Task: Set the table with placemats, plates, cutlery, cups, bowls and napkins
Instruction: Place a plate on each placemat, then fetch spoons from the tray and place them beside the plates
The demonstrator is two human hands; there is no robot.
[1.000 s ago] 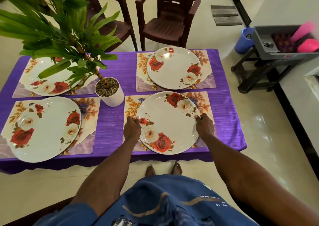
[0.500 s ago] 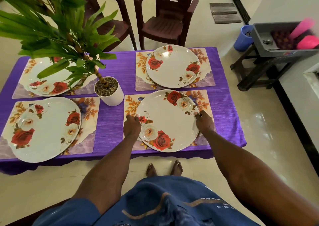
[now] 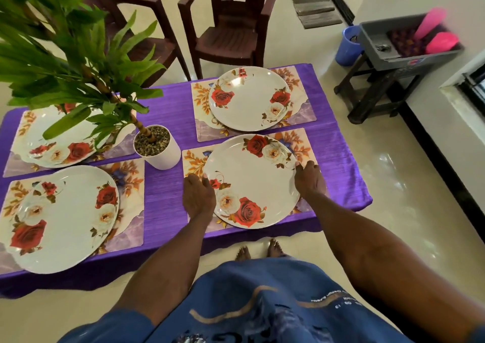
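**Centre the near-right plate on its mat**

The plate (image 3: 251, 181) lies flat on the placemat (image 3: 193, 159) at the surface's (image 3: 162, 198) near-right corner. The left hand (image 3: 198, 196) touches its left rim, the right hand (image 3: 310, 181) its right rim; whether the fingers curl under the rim, I cannot tell. To finish well, nudge evenly from both sides so the plate sits mid-mat, clear of the near edge, then lift both hands straight off. Cutlery, cups, bowls and napkins likely come next from the grey tray (image 3: 378, 41).
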